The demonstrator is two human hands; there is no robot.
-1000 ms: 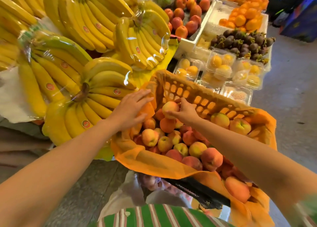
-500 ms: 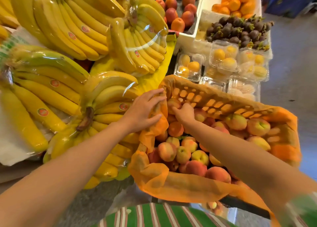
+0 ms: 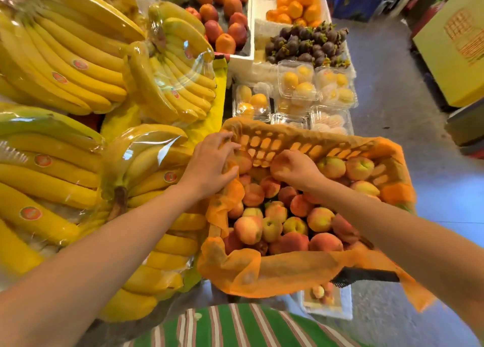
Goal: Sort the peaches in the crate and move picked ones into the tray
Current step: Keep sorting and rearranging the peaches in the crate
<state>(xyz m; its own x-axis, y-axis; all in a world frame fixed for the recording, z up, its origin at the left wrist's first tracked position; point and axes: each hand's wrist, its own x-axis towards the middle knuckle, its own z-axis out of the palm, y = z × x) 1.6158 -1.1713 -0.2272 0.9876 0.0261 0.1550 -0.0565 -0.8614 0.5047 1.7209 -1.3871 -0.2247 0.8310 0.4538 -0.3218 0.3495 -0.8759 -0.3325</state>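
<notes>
**While the left grip (image 3: 209,163) and right grip (image 3: 296,169) work its far end, peaches (image 3: 275,215) fill the crate (image 3: 288,142)**

Curled at the far left corner, the left grip pinches a fold of the orange liner (image 3: 275,270) between thumb and fingers. Beside it, the right grip closes its fingers round one peach (image 3: 276,163) against the crate's slatted far wall. Below both wrists the peaches lie heaped inside the liner. Under the crate's near edge a white tray (image 3: 345,307) shows, with a few peaches in it. Wrapped bananas (image 3: 78,58) lie to the left, and clear boxes (image 3: 298,82) of yellow fruit sit just beyond the crate
</notes>
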